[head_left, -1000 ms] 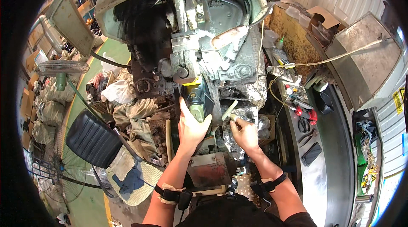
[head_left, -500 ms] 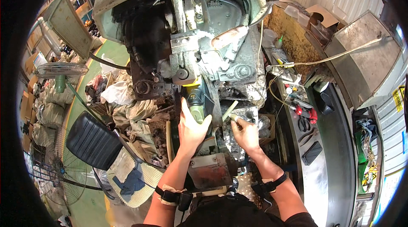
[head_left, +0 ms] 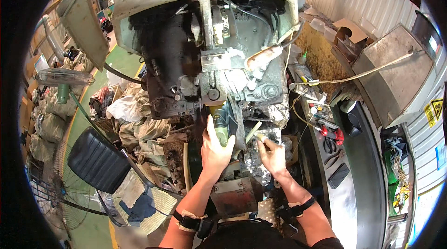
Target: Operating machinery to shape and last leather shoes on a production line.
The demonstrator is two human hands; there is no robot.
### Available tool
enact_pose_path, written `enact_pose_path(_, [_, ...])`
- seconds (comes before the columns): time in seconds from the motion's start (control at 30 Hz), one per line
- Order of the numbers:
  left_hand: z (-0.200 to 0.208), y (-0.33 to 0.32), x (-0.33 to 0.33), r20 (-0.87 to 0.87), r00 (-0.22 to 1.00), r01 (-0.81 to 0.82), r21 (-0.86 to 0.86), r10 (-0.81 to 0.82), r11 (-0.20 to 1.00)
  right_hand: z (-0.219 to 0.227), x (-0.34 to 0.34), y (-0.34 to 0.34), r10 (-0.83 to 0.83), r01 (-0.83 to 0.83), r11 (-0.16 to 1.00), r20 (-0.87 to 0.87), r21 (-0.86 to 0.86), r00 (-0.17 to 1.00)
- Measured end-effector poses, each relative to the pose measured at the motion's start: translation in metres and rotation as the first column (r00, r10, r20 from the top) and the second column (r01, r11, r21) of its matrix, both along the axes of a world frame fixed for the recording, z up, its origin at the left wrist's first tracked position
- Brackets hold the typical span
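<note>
At the front of a large grimy machine, my left hand is wrapped round a dark shoe with a green last in it. Its far end is hidden under the machine's middle part, where a bit of yellow shows. My right hand is closed, with thumb and fingertips together beside a slanting pale rod. Something small and pale shows at the fingertips, too little to name. Below both hands is a worn reddish-grey metal block.
On the right, a metal bench holds a red-handled tool, scissors and a dark rectangular case. A black chair, a fan and piled sacks stand left. A cable crosses at the right.
The whole view has shifted, so the machine appears lower and further right. Both hands keep nearly the same places against it, with the left still on the shoe.
</note>
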State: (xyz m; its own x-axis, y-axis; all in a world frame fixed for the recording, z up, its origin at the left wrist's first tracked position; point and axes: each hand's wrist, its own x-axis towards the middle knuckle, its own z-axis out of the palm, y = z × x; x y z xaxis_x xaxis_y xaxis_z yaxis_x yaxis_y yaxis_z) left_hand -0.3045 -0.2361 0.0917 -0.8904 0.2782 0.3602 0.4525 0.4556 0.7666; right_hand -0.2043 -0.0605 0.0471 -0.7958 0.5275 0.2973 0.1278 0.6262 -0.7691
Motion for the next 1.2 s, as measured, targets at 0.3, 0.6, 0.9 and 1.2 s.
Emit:
enact_pose_path(0.3, [-0.005,-0.029,-0.012,0.204,0.963,0.129,0.239,-0.179,0.962,0.067,-0.028,-0.049,0.385,-0.381,0.922,-0.253,0.066,0.888])
enact_pose_path(0.6, [-0.067,-0.067,-0.026,0.429,0.865,-0.011,0.534,-0.26,0.846,0.065,-0.035,-0.08,0.165,-0.18,0.971,-0.107,-0.155,0.981])
enact_pose_path(0.9, [-0.042,-0.083,-0.028,0.389,0.809,0.064,0.686,-0.44,0.725,0.056,-0.064,-0.102,0.319,-0.321,0.943,-0.033,-0.086,0.947])
enact_pose_path(1.2, [-0.028,-0.095,-0.018,0.321,0.857,-0.016,0.8,-0.403,0.6,0.069,-0.054,-0.115,0.181,-0.291,0.794,-0.25,-0.533,0.951])
